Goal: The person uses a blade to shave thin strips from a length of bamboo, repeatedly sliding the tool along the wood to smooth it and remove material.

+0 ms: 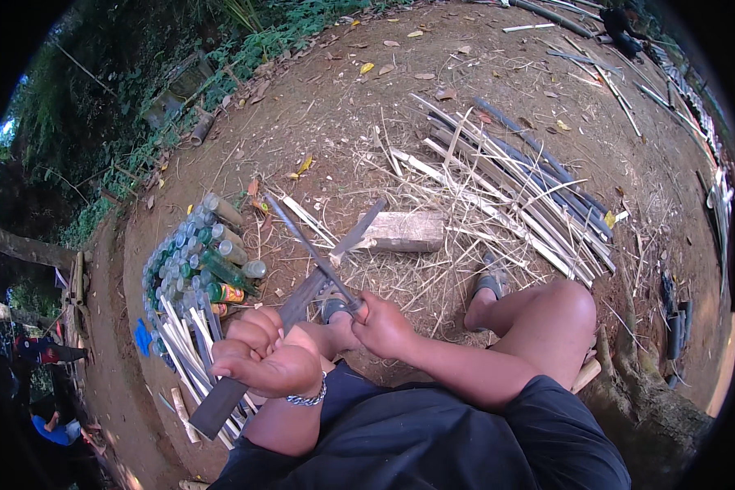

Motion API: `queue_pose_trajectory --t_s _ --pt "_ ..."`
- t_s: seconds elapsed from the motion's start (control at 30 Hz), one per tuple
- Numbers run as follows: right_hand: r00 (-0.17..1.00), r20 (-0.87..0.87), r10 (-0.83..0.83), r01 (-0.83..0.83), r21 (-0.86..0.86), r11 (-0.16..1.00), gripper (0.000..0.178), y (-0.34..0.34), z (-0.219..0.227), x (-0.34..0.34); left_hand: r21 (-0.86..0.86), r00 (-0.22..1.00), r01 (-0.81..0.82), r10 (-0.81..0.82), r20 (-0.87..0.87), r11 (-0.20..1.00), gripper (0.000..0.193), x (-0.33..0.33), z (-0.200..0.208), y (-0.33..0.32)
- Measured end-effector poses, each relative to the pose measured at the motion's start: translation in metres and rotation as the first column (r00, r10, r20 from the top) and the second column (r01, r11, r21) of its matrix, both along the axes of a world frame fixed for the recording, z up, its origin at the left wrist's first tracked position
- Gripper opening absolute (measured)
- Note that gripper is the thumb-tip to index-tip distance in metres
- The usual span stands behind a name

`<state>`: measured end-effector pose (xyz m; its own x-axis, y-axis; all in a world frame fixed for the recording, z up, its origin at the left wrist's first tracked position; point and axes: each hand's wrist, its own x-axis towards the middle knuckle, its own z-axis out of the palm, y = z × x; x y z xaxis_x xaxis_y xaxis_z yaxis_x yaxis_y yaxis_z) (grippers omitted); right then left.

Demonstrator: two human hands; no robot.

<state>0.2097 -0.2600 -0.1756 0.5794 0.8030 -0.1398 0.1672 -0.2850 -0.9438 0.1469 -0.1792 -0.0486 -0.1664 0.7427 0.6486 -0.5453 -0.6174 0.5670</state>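
My left hand (pixel 269 355) is closed around a long, dark, flat strip (pixel 302 298) that looks like bamboo or wood. Its squared lower end sticks out below my fist, and the rest slants up and away to the right. In my right hand (pixel 380 327) is the handle of a long knife (pixel 306 241), its narrow blade seen nearly edge-on. The blade points up and left and crosses over the strip; whether they touch I cannot tell. Beyond them a squared wooden block (pixel 404 231) lies on the ground, close to the strip's far end.
Many glass bottles (pixel 208 261) are heaped at the left, beside a bundle of pale strips (pixel 192 343). Dark and pale bamboo lengths (pixel 514 188) lie ahead right among shavings (pixel 441 282). A tree root (pixel 637 367) is at the right. Other people (pixel 53 425) are at the far left.
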Motion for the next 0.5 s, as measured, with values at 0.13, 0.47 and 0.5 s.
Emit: queue_pose_trajectory --t_s 0.13,0.47,0.5 --pt "0.985 0.144 0.098 -0.116 0.124 0.986 0.032 -0.004 -0.011 -0.009 -0.084 0.999 -0.045 0.046 0.007 0.995 0.051 0.005 0.005 0.005" --pt "0.998 0.002 -0.059 0.059 -0.030 0.998 0.036 0.007 -0.048 -0.003 -0.097 0.997 -0.073 0.074 0.002 0.993 0.050 0.018 0.019 0.009" --pt "0.984 -0.083 -0.158 0.148 -0.121 0.982 0.036 0.008 -0.067 0.009 -0.106 0.999 -0.048 0.049 0.013 0.993 0.050 0.020 0.020 0.008"
